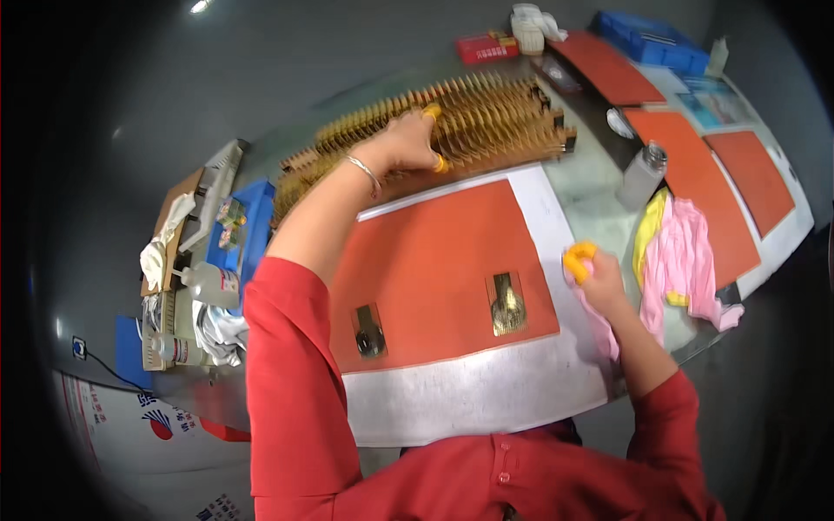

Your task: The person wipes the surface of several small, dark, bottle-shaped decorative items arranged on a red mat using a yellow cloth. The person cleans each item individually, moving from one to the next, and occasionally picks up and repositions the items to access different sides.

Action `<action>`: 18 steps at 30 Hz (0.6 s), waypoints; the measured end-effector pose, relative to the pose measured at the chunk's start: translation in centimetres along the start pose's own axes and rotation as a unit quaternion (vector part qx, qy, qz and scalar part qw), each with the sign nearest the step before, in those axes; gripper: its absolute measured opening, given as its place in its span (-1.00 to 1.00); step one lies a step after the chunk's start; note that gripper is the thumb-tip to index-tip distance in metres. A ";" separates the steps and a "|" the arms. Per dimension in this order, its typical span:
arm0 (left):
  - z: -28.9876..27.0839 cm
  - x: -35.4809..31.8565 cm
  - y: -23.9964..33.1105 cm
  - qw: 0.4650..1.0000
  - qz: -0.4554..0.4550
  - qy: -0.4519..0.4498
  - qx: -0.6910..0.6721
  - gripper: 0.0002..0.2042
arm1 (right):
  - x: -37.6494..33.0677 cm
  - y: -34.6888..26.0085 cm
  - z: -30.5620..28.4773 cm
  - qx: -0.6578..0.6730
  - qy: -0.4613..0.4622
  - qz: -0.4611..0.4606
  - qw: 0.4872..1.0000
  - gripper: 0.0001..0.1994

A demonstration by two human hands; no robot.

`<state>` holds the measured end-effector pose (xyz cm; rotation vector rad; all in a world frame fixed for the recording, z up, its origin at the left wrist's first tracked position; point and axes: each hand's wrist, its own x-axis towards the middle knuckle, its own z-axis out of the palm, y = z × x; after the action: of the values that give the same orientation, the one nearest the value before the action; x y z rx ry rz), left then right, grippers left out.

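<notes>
Risk-wise, that far rack point(434, 130) packed with thin gold pieces looks easy to jostle: the left hand point(408, 143) reaches into it, fingers curled among the slots, so neighbours could tip. What it's pinching is hidden. The right hand point(591, 273) clutches a pink cloth point(599, 326) at the orange mat's point(434, 269) right edge.

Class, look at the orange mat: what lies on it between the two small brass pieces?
Nothing. In the head view, the stretch of orange mat between the left brass piece and the right brass piece is bare.
</notes>
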<state>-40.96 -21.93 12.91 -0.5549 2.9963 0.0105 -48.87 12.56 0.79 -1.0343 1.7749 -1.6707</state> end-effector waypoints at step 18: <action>10.3 -30.3 1.2 0.984 -0.052 0.011 -0.172 0.02 | -0.2 1.0 0.1 0.020 0.059 0.028 0.998 -0.90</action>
<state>-12.25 -9.75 5.53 -0.7470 2.9964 0.5252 -48.87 12.64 -0.23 -0.8778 1.8198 -1.7568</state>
